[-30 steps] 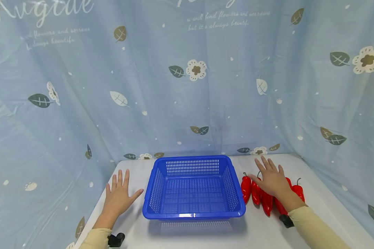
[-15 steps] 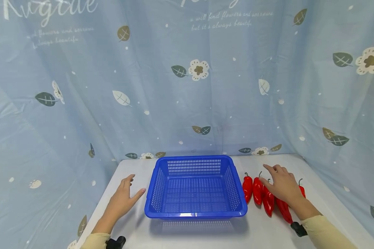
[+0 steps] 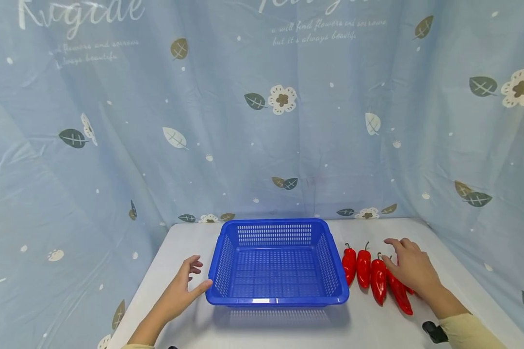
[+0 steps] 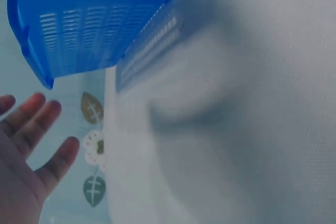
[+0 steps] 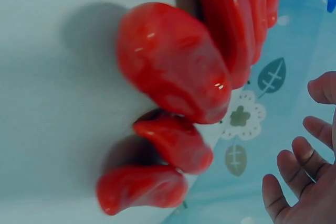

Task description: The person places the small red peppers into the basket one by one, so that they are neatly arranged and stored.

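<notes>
Beside the left end of a blue plastic basket is my left hand, holding nothing. Its fingers are loosely bent, and the thumb tip is at the basket's left rim; whether it touches cannot be told. My right hand hovers over the right part of a row of red peppers, fingers slightly bent, partly hiding the rearmost ones. A long red pepper shows below its thumb. In the right wrist view a thick red pepper is nearest the camera, and the right hand grips nothing.
The basket stands mid-table with no contents, just left of the leftmost pepper. White table surface stretches in front. A blue curtain printed with leaves and flowers hangs behind and along both sides.
My left hand has gone from spread fingers to loosely bent ones and moved right, up to the basket. The right hand has shifted right over the peppers, its fingers now bent, uncovering several.
</notes>
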`<act>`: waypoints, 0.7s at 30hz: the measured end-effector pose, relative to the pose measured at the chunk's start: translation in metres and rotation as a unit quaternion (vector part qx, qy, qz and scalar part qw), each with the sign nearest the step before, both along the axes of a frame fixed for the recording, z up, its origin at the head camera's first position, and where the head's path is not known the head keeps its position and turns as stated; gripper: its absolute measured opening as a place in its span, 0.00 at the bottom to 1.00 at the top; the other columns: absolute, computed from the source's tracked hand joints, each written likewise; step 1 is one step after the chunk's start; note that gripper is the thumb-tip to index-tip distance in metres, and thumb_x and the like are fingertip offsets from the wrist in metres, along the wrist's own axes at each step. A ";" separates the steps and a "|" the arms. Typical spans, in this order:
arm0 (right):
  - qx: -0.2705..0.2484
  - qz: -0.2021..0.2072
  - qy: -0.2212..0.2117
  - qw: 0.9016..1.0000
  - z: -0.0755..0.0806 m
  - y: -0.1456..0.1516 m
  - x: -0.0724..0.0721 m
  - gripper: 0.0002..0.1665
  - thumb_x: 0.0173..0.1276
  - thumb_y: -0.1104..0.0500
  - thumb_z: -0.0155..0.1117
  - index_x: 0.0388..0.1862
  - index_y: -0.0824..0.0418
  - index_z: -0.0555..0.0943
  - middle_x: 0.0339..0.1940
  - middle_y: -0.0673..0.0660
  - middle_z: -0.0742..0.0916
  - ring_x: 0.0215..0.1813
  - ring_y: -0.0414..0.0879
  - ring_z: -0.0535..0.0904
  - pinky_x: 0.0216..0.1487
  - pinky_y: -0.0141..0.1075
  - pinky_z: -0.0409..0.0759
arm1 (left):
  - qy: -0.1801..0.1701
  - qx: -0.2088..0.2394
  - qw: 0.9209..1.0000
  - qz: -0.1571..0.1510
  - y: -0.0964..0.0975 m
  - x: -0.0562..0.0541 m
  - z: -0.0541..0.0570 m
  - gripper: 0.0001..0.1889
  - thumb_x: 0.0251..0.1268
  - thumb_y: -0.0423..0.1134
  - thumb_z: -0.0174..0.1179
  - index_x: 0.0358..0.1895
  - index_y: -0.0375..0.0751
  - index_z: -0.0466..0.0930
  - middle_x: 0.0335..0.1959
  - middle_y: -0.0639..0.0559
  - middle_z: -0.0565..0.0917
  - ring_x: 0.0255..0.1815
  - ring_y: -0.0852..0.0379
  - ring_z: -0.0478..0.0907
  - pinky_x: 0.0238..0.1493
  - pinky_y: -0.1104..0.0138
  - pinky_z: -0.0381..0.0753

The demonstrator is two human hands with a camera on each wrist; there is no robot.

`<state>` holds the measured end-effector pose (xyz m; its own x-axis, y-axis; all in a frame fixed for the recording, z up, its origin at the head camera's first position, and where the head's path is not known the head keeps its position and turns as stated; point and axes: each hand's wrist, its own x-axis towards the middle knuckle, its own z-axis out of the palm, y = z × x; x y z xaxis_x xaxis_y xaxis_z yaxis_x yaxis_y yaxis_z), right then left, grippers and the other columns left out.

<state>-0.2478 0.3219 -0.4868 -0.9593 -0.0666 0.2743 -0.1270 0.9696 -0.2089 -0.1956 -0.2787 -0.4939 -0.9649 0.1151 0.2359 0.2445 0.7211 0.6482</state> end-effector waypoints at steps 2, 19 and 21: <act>-0.005 -0.005 -0.009 1.000 -0.001 0.005 0.002 0.37 0.59 0.52 0.75 0.62 0.69 0.74 0.45 0.71 0.79 0.43 0.63 0.77 0.45 0.66 0.79 | 0.006 0.016 0.999 -0.029 0.001 0.002 -0.001 0.43 0.65 0.52 0.69 0.75 0.40 0.56 0.62 0.48 0.75 0.62 0.46 0.74 0.62 0.43 0.74; -0.055 -0.028 -0.076 0.995 -0.010 0.042 0.014 0.39 0.58 0.53 0.75 0.62 0.72 0.70 0.43 0.73 0.76 0.41 0.63 0.76 0.31 0.55 0.86 | -0.042 -0.005 0.993 -0.110 0.010 0.009 0.001 0.54 0.54 0.49 0.77 0.81 0.44 0.54 0.72 0.45 0.64 0.69 0.41 0.67 0.64 0.36 0.70; -0.059 -0.028 -0.081 0.995 -0.012 0.046 0.016 0.40 0.58 0.53 0.75 0.62 0.73 0.69 0.44 0.74 0.76 0.42 0.65 0.76 0.31 0.56 0.87 | -0.043 -0.007 0.993 -0.113 0.009 0.010 0.000 0.53 0.55 0.49 0.77 0.81 0.44 0.54 0.73 0.43 0.63 0.70 0.39 0.67 0.64 0.35 0.69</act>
<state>-0.2321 0.3677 -0.4986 -0.9930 0.0119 0.1177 -0.0285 0.9415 -0.3358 -0.1859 -0.2697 -0.4935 -0.9307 0.3336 0.1500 0.3447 0.6628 0.6647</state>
